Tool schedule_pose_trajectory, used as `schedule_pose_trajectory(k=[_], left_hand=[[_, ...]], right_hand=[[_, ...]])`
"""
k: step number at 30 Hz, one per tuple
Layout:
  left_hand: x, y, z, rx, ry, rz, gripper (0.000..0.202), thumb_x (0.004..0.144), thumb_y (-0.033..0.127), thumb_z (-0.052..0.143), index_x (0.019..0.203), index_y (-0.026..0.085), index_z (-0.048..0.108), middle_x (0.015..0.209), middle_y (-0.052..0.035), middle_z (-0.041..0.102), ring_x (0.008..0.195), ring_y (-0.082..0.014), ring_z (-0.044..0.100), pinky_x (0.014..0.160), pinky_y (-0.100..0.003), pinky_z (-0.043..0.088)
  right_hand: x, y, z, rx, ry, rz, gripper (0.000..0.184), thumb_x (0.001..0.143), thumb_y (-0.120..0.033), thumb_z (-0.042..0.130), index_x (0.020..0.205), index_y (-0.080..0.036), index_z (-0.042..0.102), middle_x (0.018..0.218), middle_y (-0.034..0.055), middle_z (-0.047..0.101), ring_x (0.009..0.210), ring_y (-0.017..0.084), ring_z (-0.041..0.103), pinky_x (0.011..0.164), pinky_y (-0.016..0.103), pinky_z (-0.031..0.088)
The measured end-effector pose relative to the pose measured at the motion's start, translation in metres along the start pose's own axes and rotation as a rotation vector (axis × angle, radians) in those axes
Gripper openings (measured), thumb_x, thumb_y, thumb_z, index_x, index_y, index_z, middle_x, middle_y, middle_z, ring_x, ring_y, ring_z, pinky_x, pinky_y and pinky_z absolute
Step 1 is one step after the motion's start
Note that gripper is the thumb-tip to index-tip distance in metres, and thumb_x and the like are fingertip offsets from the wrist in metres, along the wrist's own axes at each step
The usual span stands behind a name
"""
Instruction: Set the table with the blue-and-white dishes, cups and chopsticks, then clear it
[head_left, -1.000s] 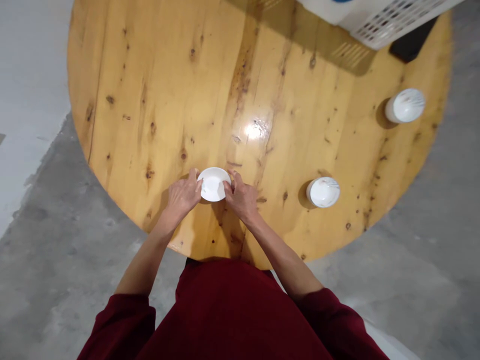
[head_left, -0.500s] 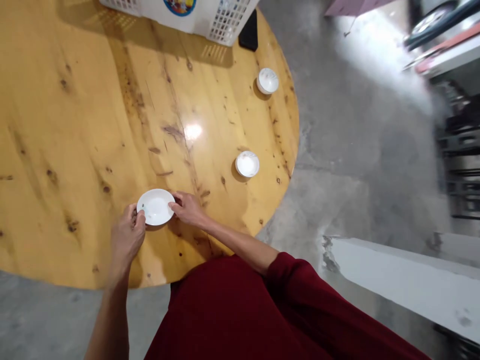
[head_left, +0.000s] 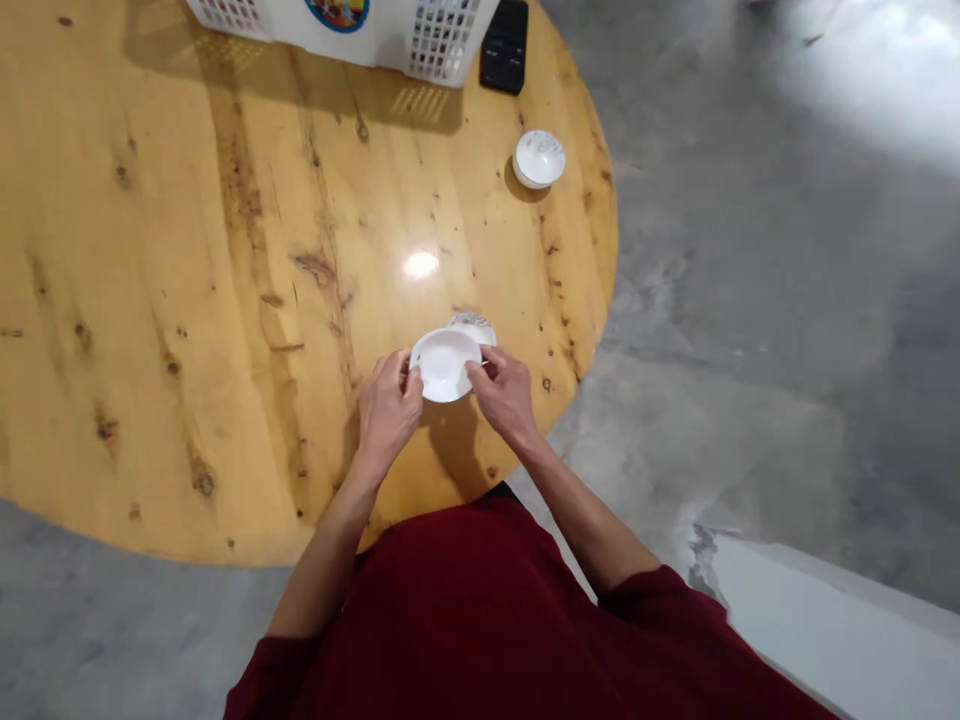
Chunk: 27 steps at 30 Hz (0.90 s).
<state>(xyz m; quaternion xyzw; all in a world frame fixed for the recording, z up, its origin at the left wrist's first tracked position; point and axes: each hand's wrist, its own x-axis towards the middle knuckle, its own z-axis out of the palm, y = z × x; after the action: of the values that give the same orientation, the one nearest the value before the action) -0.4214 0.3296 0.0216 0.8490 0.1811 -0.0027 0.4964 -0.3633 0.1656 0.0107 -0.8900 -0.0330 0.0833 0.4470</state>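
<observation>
A small white saucer [head_left: 442,362] is held by its rim between both hands, lifted over the round wooden table [head_left: 225,300]. My left hand [head_left: 388,408] pinches its left edge and my right hand [head_left: 506,392] pinches its right edge. Just behind the saucer, partly hidden by it, sits a small white bowl [head_left: 472,325] with a patterned rim. A second white bowl [head_left: 538,158] stands further back near the table's right edge.
A white plastic basket [head_left: 360,25] stands at the table's far side with a black flat object [head_left: 505,45] beside it. Grey concrete floor lies to the right, and a pale low ledge [head_left: 825,600] runs at lower right.
Both hands have carried the saucer to the right, up to the nearer white bowl, which it now partly covers. The view has shifted as well.
</observation>
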Motion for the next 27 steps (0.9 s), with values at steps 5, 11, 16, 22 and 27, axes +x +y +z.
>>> schedule_pose_trajectory(k=[5, 11, 16, 22, 27], left_hand=[[0.023, 0.04, 0.06, 0.153, 0.133, -0.097, 0.024, 0.097, 0.027, 0.043, 0.103, 0.021, 0.065, 0.089, -0.0069, 0.066, 0.079, -0.0187, 0.06, 0.068, -0.028, 0.042], [0.029, 0.053, 0.092, 0.38, 0.206, -0.219, 0.027, 0.099, 0.032, 0.041, 0.107, 0.018, 0.063, 0.088, -0.0096, 0.065, 0.079, -0.0227, 0.06, 0.067, -0.032, 0.042], [0.028, 0.056, 0.1, 0.463, 0.213, -0.281, 0.028, 0.099, 0.032, 0.042, 0.118, 0.019, 0.058, 0.104, -0.0129, 0.067, 0.09, -0.0252, 0.064, 0.076, -0.035, 0.049], [0.032, 0.051, 0.1, 0.555, 0.165, -0.335, 0.026, 0.096, 0.023, 0.044, 0.117, 0.017, 0.057, 0.109, -0.0141, 0.067, 0.097, -0.0278, 0.066, 0.08, -0.038, 0.051], [0.039, 0.046, 0.096, 0.583, 0.164, -0.38, 0.027, 0.096, 0.024, 0.045, 0.119, 0.017, 0.058, 0.107, -0.0125, 0.067, 0.098, -0.0283, 0.066, 0.082, -0.037, 0.05]], right_hand=[[0.054, 0.038, -0.04, -0.155, -0.063, -0.109, 0.026, 0.083, -0.031, 0.049, 0.085, -0.017, 0.07, 0.075, 0.0036, 0.053, 0.072, 0.019, 0.052, 0.07, 0.032, 0.046], [0.077, 0.068, -0.045, -0.216, -0.19, -0.184, 0.031, 0.086, -0.03, 0.045, 0.094, -0.016, 0.071, 0.078, 0.0061, 0.053, 0.075, 0.022, 0.052, 0.073, 0.035, 0.046], [0.08, 0.072, -0.039, -0.255, -0.284, -0.153, 0.039, 0.086, -0.028, 0.044, 0.111, -0.012, 0.069, 0.091, 0.0119, 0.059, 0.084, 0.027, 0.056, 0.079, 0.039, 0.048], [0.085, 0.063, -0.036, -0.344, -0.362, -0.117, 0.042, 0.091, -0.026, 0.042, 0.122, -0.013, 0.067, 0.1, 0.0134, 0.058, 0.087, 0.026, 0.058, 0.08, 0.038, 0.048], [0.089, 0.055, -0.035, -0.388, -0.404, -0.138, 0.043, 0.092, -0.024, 0.043, 0.128, -0.014, 0.064, 0.105, 0.0125, 0.058, 0.086, 0.023, 0.059, 0.081, 0.034, 0.049]])
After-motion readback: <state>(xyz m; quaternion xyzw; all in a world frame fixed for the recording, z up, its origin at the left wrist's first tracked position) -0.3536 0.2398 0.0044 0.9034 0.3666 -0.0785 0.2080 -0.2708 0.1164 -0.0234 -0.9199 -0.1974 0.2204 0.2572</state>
